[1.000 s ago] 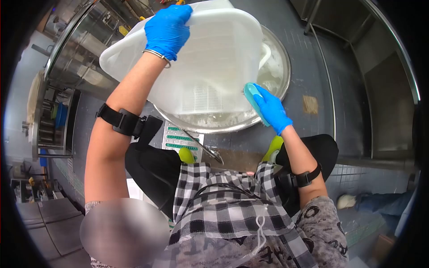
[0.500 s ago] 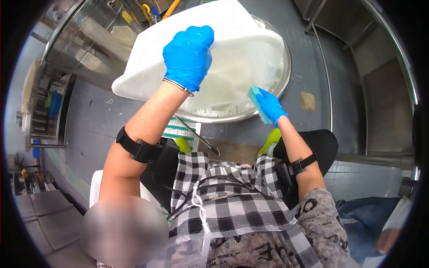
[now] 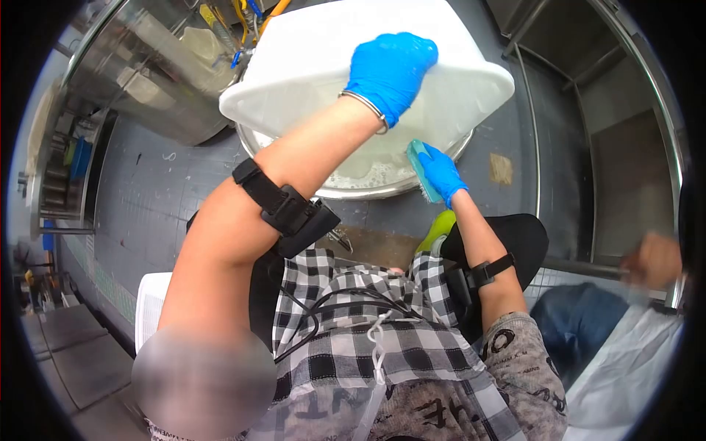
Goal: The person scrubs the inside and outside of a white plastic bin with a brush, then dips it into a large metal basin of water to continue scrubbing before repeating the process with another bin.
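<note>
My left hand [image 3: 390, 77], in a blue glove, is closed around the near rim of a large white plastic tub [image 3: 309, 44]. The tub is tipped over a round metal basin [image 3: 368, 193] that holds cloudy, sudsy water [image 3: 360, 169]. A teal scrub brush [image 3: 416, 157] with pale bristles is in my right hand [image 3: 443, 175], also blue-gloved, with the fingers wrapped over its back. The brush is held by the basin's near right rim, apart from the tub. The fingertips of my left hand are hidden behind the rim.
A big steel vessel [image 3: 165, 92] stands at the upper left, near yellow and blue hose fittings [image 3: 248, 29]. Steel shelving [image 3: 632, 169] runs along the right. At the lower right are another person's hand [image 3: 653, 261] and jeans [image 3: 577, 316]. Grey tiled floor [image 3: 187, 195] surrounds the basin.
The tub has shifted right and turned, with my left hand gripping its rim. My right hand and the brush have barely moved. The other person's hand has come up at the right.
</note>
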Motion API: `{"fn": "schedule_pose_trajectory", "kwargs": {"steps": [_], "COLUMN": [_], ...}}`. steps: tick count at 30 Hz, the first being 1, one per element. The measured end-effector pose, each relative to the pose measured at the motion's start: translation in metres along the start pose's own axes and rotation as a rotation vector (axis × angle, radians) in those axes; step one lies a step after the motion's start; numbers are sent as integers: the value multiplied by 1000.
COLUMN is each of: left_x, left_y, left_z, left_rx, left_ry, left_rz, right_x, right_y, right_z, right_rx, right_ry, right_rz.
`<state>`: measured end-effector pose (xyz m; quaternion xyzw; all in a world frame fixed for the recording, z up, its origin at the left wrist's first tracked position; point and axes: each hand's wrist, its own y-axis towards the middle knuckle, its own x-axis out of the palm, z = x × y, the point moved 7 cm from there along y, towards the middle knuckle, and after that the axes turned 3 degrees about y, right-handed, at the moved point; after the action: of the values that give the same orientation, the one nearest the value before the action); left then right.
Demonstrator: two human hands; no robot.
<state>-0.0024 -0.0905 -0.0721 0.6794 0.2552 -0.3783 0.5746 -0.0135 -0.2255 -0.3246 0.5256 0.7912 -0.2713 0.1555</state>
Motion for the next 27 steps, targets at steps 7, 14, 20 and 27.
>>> {"fn": "schedule_pose_trajectory", "kwargs": {"steps": [7, 14, 20, 27], "left_x": [30, 34, 20, 3], "left_y": [0, 22, 5, 1], "left_z": [32, 8, -73, -91], "left_rx": [96, 214, 163, 157], "left_ry": [-77, -90, 90, 201], "left_rz": [-76, -126, -234, -78], "right_x": [-2, 25, 27, 25], "right_y": [-5, 2, -6, -15], "right_z": [-24, -44, -56, -62], "right_rx": [56, -109, -161, -249], "right_ry": [98, 33, 10, 16], "right_rz": [-20, -73, -144, -148]}}
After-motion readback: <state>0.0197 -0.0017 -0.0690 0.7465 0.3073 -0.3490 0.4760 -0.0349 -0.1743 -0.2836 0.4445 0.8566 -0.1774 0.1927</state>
